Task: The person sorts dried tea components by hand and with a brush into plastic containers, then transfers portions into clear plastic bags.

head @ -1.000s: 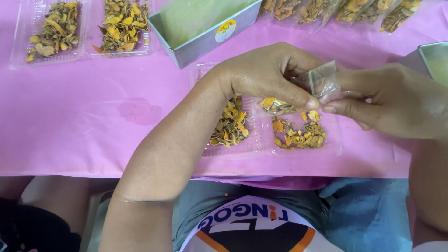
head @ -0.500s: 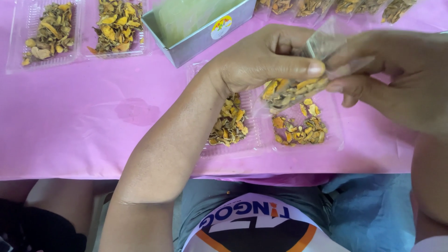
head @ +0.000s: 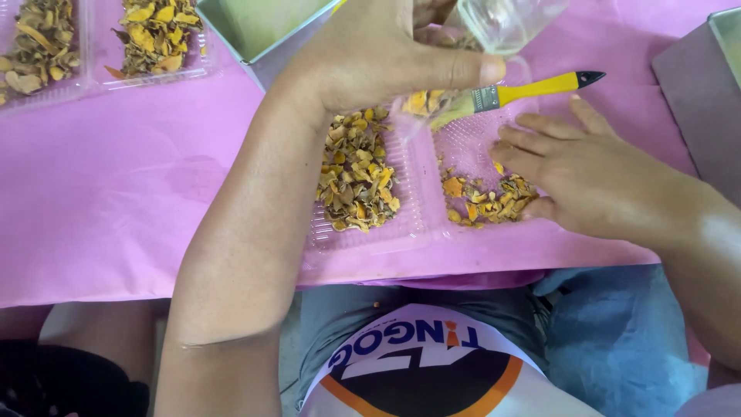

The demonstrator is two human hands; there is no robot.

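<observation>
The clear bag [head: 509, 23] sits at twelve o'clock, pinched shut in the left hand [head: 386, 58]; the tray [head: 417, 224] below keeps one full pile and a small one at four o'clock, where the right hand [head: 587, 174] rests open, brush [head: 525, 93] lying loose

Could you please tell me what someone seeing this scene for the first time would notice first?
The bright pink table covering fills the view. At its near edge lies a clear plastic two-compartment tray of dried yellow-orange slices. The left hand holds a clear plastic bag above the tray; a yellow-handled paintbrush lies across the right compartment, and the right hand rests by the slices there.
</observation>
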